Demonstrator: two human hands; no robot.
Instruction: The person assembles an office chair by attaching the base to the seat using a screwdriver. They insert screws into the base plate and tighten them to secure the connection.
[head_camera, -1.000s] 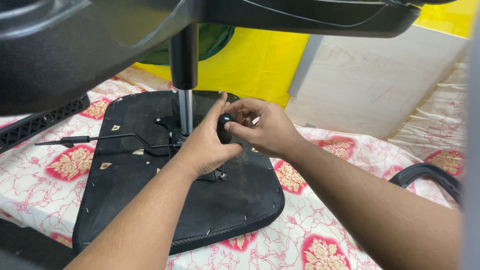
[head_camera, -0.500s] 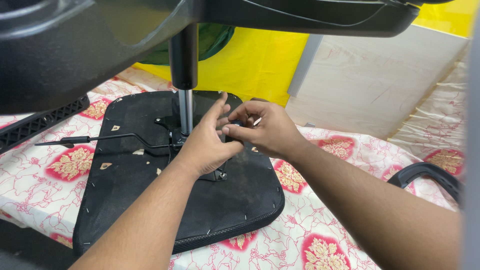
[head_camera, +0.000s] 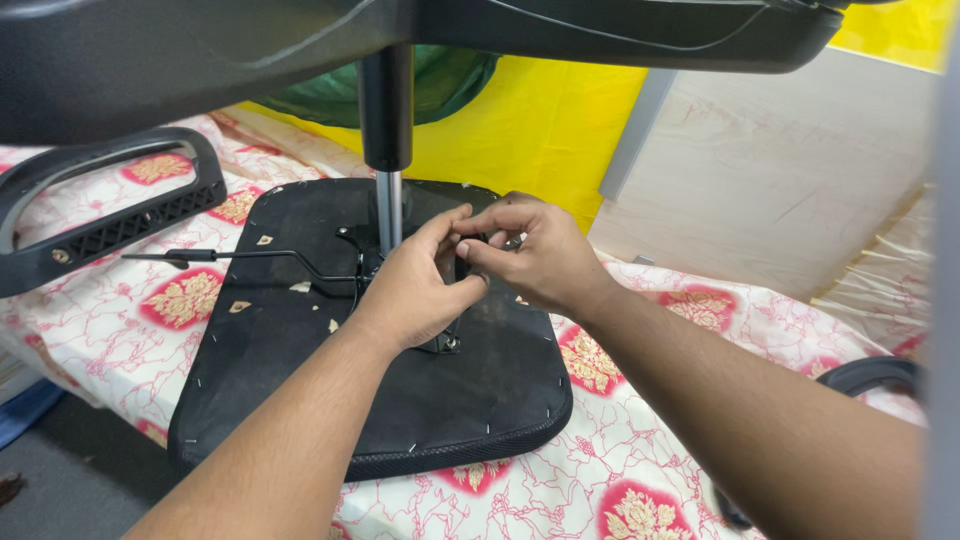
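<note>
Both hands, left hand and right hand, pinch together, hiding a small part over the seat base.

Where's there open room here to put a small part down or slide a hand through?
The seat underside is bare along its near edge, below the left hand. More patterned cloth lies open right of the seat, in front of the right hand's forearm. It is crowded at the metal post, where both hands meet beside the lever rod.
</note>
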